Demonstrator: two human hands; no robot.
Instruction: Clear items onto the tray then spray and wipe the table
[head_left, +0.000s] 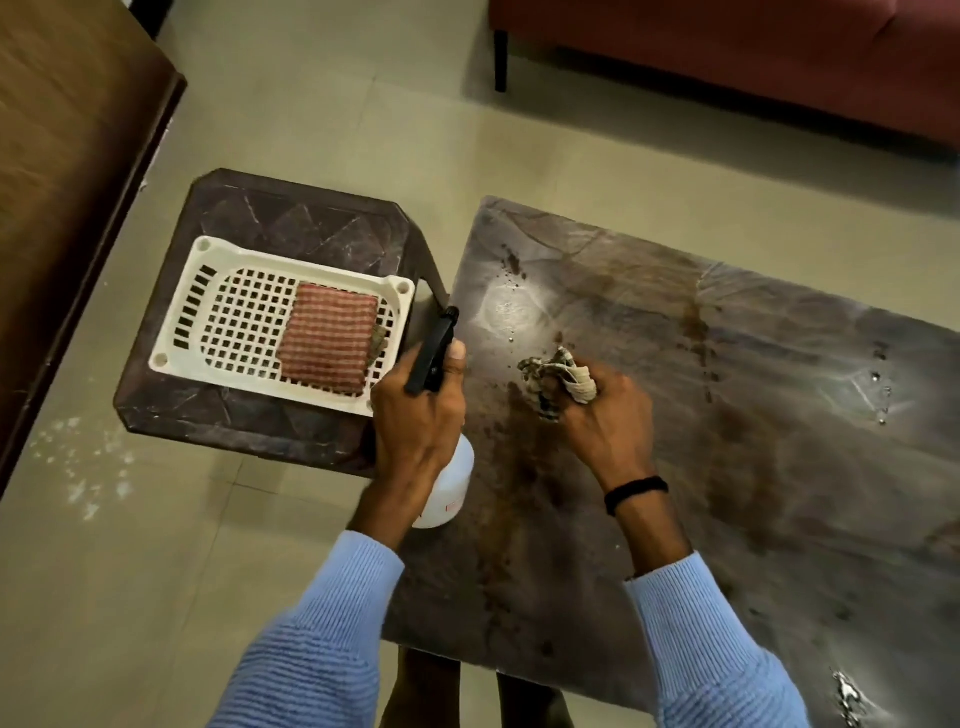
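Observation:
My left hand (418, 415) grips a spray bottle (451, 478) by its black trigger head, over the left edge of the dark marbled table (753, 415). The bottle's white body hangs below my wrist. My right hand (605, 415) holds a crumpled grey cloth (558, 376) down on the tabletop near its left side. Wet droplets and brown smears show on the surface around the cloth. A white perforated tray (208, 291) sits on a dark stool (291, 218) to the left, holding a red-and-white striped folded cloth (327, 338).
A red sofa (727, 62) stands beyond the table. A brown wooden piece of furniture (62, 156) fills the left edge. Tiled floor (337, 104) lies between them, with white specks at the lower left.

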